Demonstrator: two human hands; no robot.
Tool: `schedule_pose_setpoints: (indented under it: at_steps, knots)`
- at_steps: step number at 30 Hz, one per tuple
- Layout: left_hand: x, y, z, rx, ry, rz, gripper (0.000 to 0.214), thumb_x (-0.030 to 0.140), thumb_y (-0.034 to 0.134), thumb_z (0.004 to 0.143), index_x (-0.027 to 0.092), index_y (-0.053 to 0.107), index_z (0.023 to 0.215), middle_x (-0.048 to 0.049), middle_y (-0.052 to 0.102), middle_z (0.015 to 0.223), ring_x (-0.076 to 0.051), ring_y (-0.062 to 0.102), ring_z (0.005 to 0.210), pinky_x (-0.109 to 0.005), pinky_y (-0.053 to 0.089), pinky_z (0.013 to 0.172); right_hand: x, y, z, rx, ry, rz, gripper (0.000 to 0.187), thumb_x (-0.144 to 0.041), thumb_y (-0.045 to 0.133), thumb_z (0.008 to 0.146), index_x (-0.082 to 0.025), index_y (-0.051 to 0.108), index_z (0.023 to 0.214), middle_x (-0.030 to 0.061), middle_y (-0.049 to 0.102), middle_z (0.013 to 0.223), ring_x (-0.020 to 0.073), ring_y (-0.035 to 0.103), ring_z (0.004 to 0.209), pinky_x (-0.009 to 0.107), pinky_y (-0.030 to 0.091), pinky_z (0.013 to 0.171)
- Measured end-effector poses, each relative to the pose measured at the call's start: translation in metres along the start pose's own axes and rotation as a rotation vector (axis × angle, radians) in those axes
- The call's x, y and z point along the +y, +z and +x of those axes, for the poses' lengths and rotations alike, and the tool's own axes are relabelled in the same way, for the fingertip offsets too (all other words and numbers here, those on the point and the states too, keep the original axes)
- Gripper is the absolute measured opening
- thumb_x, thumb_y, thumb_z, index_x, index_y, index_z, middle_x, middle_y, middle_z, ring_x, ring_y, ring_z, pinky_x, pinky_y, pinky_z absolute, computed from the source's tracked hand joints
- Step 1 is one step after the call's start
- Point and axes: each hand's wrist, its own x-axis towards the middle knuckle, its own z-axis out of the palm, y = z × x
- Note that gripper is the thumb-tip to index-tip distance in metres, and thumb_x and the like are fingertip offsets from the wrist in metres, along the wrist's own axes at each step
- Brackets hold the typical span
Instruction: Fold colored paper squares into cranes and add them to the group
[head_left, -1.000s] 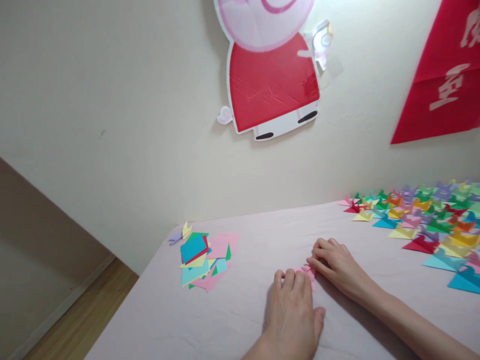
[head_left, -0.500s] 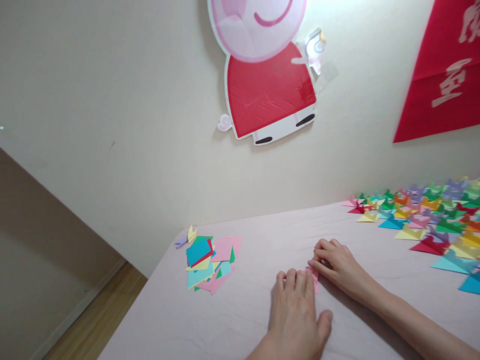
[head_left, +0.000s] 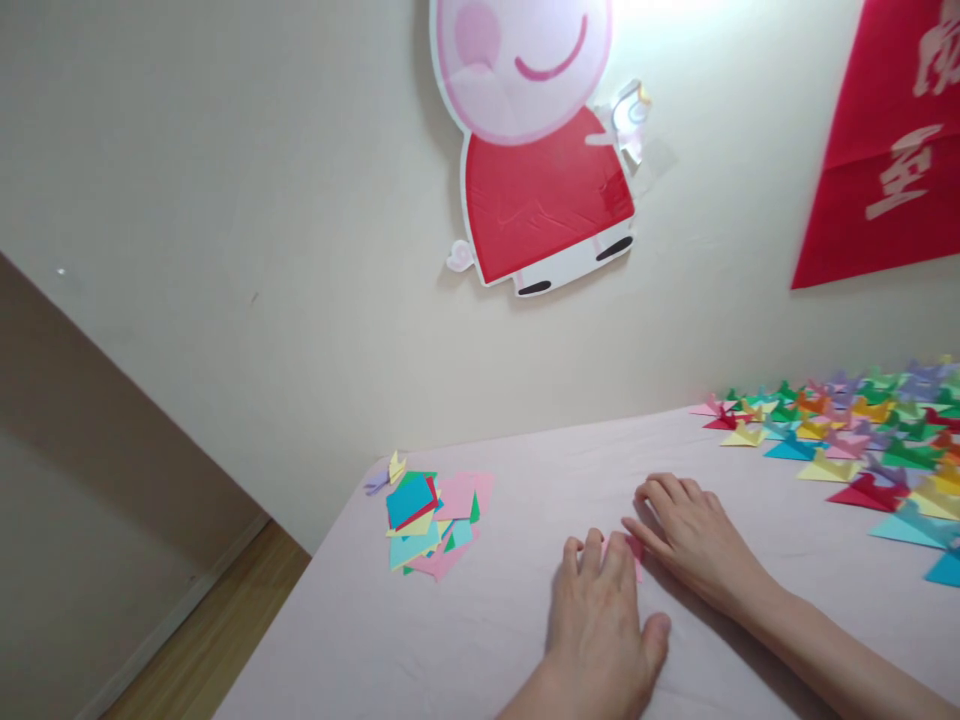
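A small pink folded paper point(head_left: 634, 549) lies on the pink tablecloth point(head_left: 480, 640) between my two hands. My left hand point(head_left: 600, 625) lies flat, palm down, with its fingertips on the near edge of the paper and its thumb spread to the right. From the right, my right hand point(head_left: 694, 535) rests on the cloth with fingers stretched out. Its index fingertip presses the paper's far right side. Most of the paper is hidden under the fingers.
A loose pile of coloured paper squares point(head_left: 431, 520) lies to the left, with two small folded pieces point(head_left: 386, 472) behind it. Several rows of folded paper cranes point(head_left: 855, 440) fill the right side. The table's left edge drops to a wooden floor point(head_left: 187, 660). A cartoon cutout point(head_left: 544, 190) and a red banner point(head_left: 889, 160) hang on the wall.
The view has shifted slightly. My right hand's fingers have flattened out beside the pink paper, and my left hand has stayed pressed on it.
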Motion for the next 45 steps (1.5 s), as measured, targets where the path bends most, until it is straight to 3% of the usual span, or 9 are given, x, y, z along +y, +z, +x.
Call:
schedule_pose_setpoints:
  at_steps: [4, 11, 23, 30, 36, 42, 45]
  knots:
    - [0.0, -0.001, 0.0, -0.009, 0.002, 0.003, 0.063, 0.052, 0.036, 0.099, 0.01, 0.04, 0.146, -0.011, 0.044, 0.149, -0.031, 0.038, 0.134, -0.05, 0.029, 0.114, -0.006, 0.009, -0.005, 0.02, 0.025, -0.057, 0.036, -0.039, 0.051, 0.088, -0.017, 0.061, 0.115, 0.0159, 0.061, 0.127, 0.0334, 0.053, 0.116, 0.046, 0.042, 0.09]
    - [-0.001, -0.002, -0.001, 0.02, 0.019, 0.028, 0.061, 0.053, 0.039, 0.098, 0.013, 0.042, 0.144, -0.0097, 0.048, 0.145, -0.029, 0.043, 0.129, -0.048, 0.031, 0.112, 0.001, 0.007, -0.003, -0.014, -0.001, -0.108, 0.04, -0.028, 0.037, 0.091, -0.023, 0.062, 0.123, 0.0144, 0.06, 0.133, 0.0331, 0.053, 0.116, 0.048, 0.045, 0.086]
    - [-0.001, -0.001, -0.006, 0.027, 0.053, 0.101, 0.062, 0.052, 0.04, 0.098, 0.009, 0.045, 0.143, -0.0116, 0.049, 0.145, -0.031, 0.043, 0.132, -0.049, 0.033, 0.112, 0.0, 0.006, -0.004, -0.039, -0.013, -0.134, 0.041, -0.025, 0.037, 0.092, -0.025, 0.061, 0.126, 0.0144, 0.058, 0.135, 0.0328, 0.053, 0.118, 0.048, 0.044, 0.087]
    - [-0.005, 0.002, -0.026, 0.035, -0.019, 0.158, 0.06, 0.051, 0.043, 0.098, 0.007, 0.049, 0.139, -0.0137, 0.055, 0.138, -0.032, 0.045, 0.128, -0.05, 0.036, 0.11, 0.001, 0.006, -0.004, -0.023, -0.006, -0.104, 0.041, -0.026, 0.036, 0.093, -0.025, 0.062, 0.124, 0.013, 0.06, 0.133, 0.0316, 0.054, 0.116, 0.048, 0.044, 0.087]
    - [-0.004, -0.007, -0.027, -0.01, -0.044, 0.137, 0.06, 0.051, 0.045, 0.097, 0.007, 0.051, 0.137, -0.0132, 0.054, 0.14, -0.032, 0.044, 0.129, -0.05, 0.034, 0.111, -0.002, 0.003, -0.004, -0.012, -0.005, -0.108, 0.041, -0.024, 0.035, 0.093, -0.025, 0.063, 0.124, 0.0133, 0.06, 0.132, 0.0317, 0.054, 0.116, 0.048, 0.044, 0.087]
    - [-0.005, -0.006, -0.025, -0.027, -0.065, 0.114, 0.06, 0.051, 0.046, 0.097, 0.008, 0.049, 0.139, -0.0136, 0.051, 0.143, -0.032, 0.042, 0.132, -0.05, 0.033, 0.112, 0.009, 0.004, -0.002, -0.021, 0.066, 0.12, 0.042, -0.017, 0.035, 0.091, -0.026, 0.064, 0.119, 0.0111, 0.062, 0.129, 0.0306, 0.055, 0.115, 0.048, 0.045, 0.089]
    - [-0.006, -0.004, -0.027, -0.011, -0.071, 0.058, 0.06, 0.052, 0.045, 0.097, 0.01, 0.049, 0.139, -0.0132, 0.049, 0.145, -0.033, 0.042, 0.132, -0.052, 0.033, 0.111, 0.012, -0.002, 0.0, -0.061, -0.023, 0.365, 0.047, -0.007, 0.037, 0.081, -0.026, 0.065, 0.114, 0.0077, 0.065, 0.121, 0.0248, 0.056, 0.112, 0.042, 0.045, 0.093]
